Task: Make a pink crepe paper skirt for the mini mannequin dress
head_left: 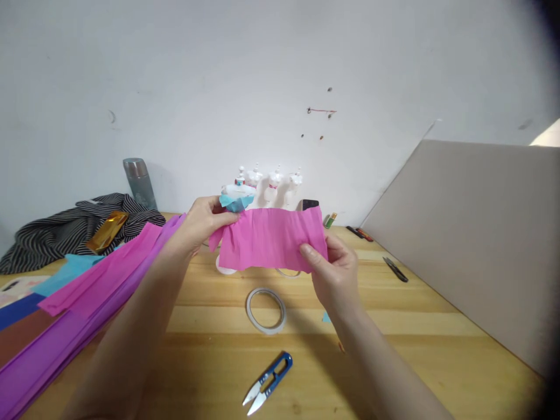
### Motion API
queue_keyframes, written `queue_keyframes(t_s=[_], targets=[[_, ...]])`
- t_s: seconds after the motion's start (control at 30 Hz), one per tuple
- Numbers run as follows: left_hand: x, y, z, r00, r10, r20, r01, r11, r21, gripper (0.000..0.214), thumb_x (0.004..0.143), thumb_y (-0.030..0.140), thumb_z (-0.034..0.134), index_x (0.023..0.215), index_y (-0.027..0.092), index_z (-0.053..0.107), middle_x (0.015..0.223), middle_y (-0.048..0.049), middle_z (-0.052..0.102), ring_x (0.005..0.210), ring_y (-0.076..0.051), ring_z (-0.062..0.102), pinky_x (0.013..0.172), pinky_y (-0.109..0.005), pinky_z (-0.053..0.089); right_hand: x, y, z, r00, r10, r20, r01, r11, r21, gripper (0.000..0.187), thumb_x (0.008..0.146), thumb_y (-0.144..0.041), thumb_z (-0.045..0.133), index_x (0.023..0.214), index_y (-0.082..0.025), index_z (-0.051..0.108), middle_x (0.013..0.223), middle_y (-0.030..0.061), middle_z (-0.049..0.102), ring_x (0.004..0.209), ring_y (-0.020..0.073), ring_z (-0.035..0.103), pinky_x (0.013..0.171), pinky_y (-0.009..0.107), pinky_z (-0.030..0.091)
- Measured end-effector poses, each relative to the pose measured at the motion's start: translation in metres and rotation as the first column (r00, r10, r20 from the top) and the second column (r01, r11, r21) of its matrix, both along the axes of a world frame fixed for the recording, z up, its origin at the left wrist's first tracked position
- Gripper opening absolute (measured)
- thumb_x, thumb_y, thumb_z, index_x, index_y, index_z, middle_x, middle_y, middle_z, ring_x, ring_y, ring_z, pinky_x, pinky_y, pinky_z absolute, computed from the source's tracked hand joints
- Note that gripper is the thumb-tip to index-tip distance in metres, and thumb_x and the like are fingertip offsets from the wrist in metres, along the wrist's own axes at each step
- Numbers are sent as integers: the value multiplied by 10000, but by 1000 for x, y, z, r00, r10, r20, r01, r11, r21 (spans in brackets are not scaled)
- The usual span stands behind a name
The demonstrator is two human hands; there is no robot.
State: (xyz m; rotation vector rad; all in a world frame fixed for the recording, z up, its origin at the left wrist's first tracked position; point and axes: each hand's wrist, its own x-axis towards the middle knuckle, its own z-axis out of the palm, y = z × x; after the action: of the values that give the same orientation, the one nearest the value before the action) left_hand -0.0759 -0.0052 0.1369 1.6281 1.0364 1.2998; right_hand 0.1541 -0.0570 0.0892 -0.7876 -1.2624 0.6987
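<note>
My left hand (205,224) is closed on a small white figurine (238,189) wrapped in blue crepe paper (236,202), and also pinches the left end of a pink crepe paper strip (271,239). At the other end, the thumb and fingers of my right hand (335,271) grip the strip's lower right corner. Held up between both hands, the strip hangs slightly wrinkled. Below it on the table lie a ring of tape (272,331) and blue-handled thread snips (268,388). The figurine's lower part is hidden.
Several white figurines (273,178) stand by the wall. On the left are folded pink crepe paper (118,262), purple crepe paper (56,350), striped cloth (44,224), gold foil (107,231) and a bottle (140,182). A craft knife (395,269) lies right, near a white panel (459,233).
</note>
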Motion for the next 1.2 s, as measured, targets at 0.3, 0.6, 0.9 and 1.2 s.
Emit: queue_keyframes(t_s=[0.3,0.6,0.9,1.2], targets=[[9,1,-6,995,-52,89,56,997,-46,204,647,209,678,834,129,682,774,-33,677,748,-182,619,685,-291,458,1,4,9,999,-23,-44,20,997,-69,197,693,-277,712,874,-214,668,793,9,649,683,149,569,612,265,456],[14,9,-14,992,16,122,-13,1000,-23,208,626,234,704,801,125,679,799,-49,686,762,-188,617,704,-313,469,10,4,12,998,49,-29,-52,992,-116,282,699,-291,738,963,-223,668,887,18,666,777,165,605,693,283,489],[15,27,-34,994,109,-8,-109,994,-23,214,623,261,701,788,126,684,734,-17,653,711,-163,598,658,-273,442,15,19,4,998,44,41,-38,989,-146,281,686,-291,722,945,-214,646,921,37,691,823,196,637,748,327,515],[10,21,-32,993,-65,-99,58,996,-63,203,640,222,672,830,151,668,809,-11,674,764,-170,614,701,-274,443,19,28,-1,993,31,111,-12,987,-161,344,687,-276,685,1017,-204,622,1015,59,688,918,217,641,778,351,517]])
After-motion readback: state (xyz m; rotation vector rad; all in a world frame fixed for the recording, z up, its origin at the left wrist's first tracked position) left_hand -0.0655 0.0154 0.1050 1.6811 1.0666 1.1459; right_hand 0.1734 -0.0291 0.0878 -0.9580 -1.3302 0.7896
